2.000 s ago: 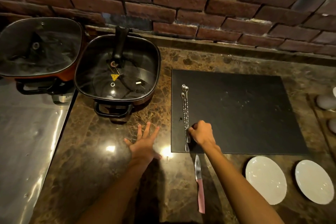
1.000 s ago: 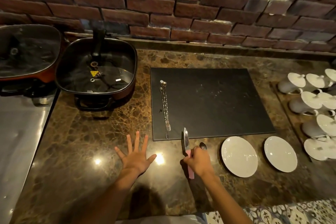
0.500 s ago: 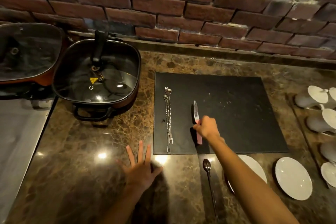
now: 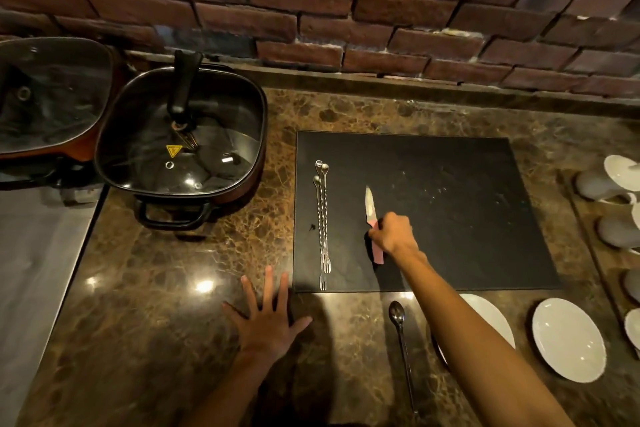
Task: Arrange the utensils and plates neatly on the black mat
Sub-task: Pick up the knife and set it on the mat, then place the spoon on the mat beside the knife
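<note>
- The black mat (image 4: 450,211) lies flat on the brown marble tabletop (image 4: 156,305), its far edge toward the brick wall (image 4: 346,10)
- A knife (image 4: 373,224) with a pink handle lies on the left half of the mat, blade pointing toward the wall
- The right hand (image 4: 393,232) is curled closed over the pink handle, fingers wrapped around it, with the forearm reaching across the mat's near edge
- Three long twisted metal forks (image 4: 322,225) lie side by side near the mat's left edge, tines toward the near edge, apart from the knife
- A spoon (image 4: 401,350) lies on the tabletop just in front of the mat, bowl toward the mat
- Two white plates sit on the tabletop in front of the mat's right part: the nearer plate (image 4: 491,322) is partly hidden by the right forearm, the other plate (image 4: 568,340) is in full view
- The left hand (image 4: 268,321) rests flat on the tabletop with fingers spread wide, holding nothing, just beside the mat's near left corner
- White cups (image 4: 609,180) stand at the right edge
- Two glass-lidded electric pans stand at the left: one pan (image 4: 180,139) near the mat, a second pan (image 4: 45,97) beyond it
</note>
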Motion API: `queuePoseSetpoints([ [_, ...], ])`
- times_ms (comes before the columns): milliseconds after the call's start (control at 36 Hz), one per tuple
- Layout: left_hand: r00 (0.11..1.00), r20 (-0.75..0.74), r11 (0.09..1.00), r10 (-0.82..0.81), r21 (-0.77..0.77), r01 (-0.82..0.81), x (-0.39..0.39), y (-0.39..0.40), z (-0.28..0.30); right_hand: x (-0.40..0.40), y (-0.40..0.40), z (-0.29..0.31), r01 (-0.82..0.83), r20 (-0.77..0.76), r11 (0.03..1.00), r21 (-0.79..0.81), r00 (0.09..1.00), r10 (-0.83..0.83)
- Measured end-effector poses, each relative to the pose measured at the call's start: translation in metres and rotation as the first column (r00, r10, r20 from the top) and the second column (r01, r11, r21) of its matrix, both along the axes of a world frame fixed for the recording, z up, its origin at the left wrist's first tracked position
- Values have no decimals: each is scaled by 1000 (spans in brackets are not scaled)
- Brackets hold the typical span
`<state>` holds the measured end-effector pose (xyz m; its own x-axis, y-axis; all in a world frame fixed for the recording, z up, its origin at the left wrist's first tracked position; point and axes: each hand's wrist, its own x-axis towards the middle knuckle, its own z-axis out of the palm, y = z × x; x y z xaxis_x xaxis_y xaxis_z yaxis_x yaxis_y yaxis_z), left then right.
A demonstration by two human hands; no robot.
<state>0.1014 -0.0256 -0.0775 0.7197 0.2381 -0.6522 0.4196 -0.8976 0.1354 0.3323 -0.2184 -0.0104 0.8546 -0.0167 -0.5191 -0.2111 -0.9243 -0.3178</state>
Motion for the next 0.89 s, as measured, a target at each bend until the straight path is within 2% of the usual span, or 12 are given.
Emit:
queuePoseSetpoints([
  [194, 1000, -11, 1000, 20, 24, -20, -1, -1, 9, -39, -31, 9, -5, 29, 1000, -6, 1000, 5],
  [250, 999, -37, 1000, 13, 4, -13, -1, 0, 9, -59, -41, 12, -20, 19, 1000, -16, 1000, 20],
  [417, 1000, 7, 999, 8, -40, -8, -3, -5, 20, -136, -65, 10, -25, 2, 1000, 3, 1000, 25],
  [583, 1000, 11, 999, -28, -30, 29, -19, -12, 28, -194, -81, 1, -39, -53, 995, -94, 998, 34],
  [722, 998, 25, 998, -49, -26, 50, -43, -25, 28, -210, -84, 2, -4, -68, 993, -117, 998, -4],
  [889, 1000, -4, 999, -14, -39, 14, -58, -48, 25, -208, -88, 3, 43, -106, 999, -27, 993, -46],
])
